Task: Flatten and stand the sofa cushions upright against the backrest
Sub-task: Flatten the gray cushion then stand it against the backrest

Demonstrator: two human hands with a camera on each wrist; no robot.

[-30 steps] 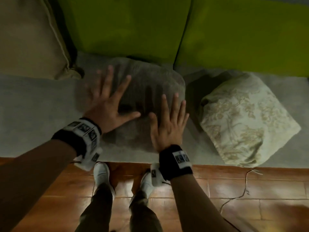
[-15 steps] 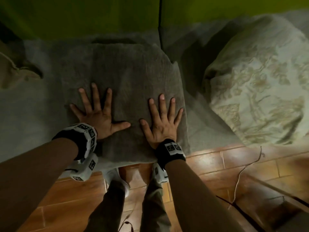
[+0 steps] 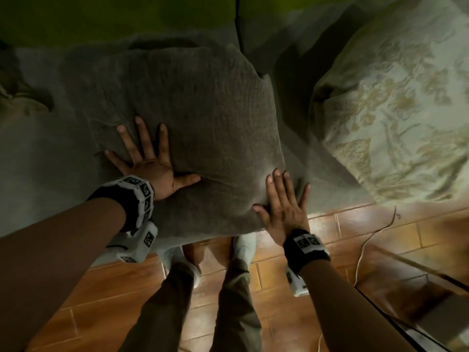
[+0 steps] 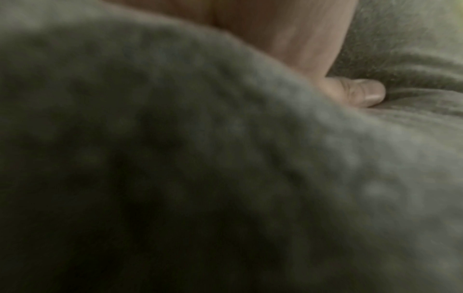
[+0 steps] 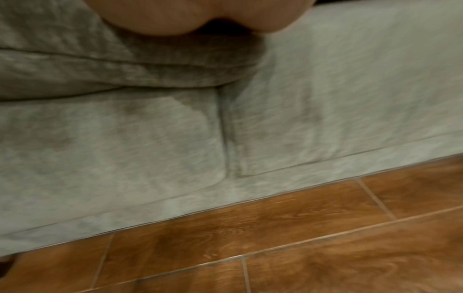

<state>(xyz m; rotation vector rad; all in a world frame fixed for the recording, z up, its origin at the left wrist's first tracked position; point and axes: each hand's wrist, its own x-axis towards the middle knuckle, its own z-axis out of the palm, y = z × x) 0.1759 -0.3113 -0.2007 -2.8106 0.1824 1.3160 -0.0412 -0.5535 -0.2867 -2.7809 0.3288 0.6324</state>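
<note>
Two hands flat on grey cushion point(image 3: 198, 118), right hand shifted.
Left hand point(image 3: 149, 163) still presses, fingers spread; right hand point(image 3: 284, 204) slid to cushion's near-right corner. Cushion lies flat on sofa seat point(image 3: 45, 158), not yet stood; floral cushion point(image 3: 396, 105) right of it.

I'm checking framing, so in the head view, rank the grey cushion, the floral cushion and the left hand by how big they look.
1. grey cushion
2. floral cushion, cut off by the frame edge, so this order is unsure
3. left hand, clearly smallest
</note>
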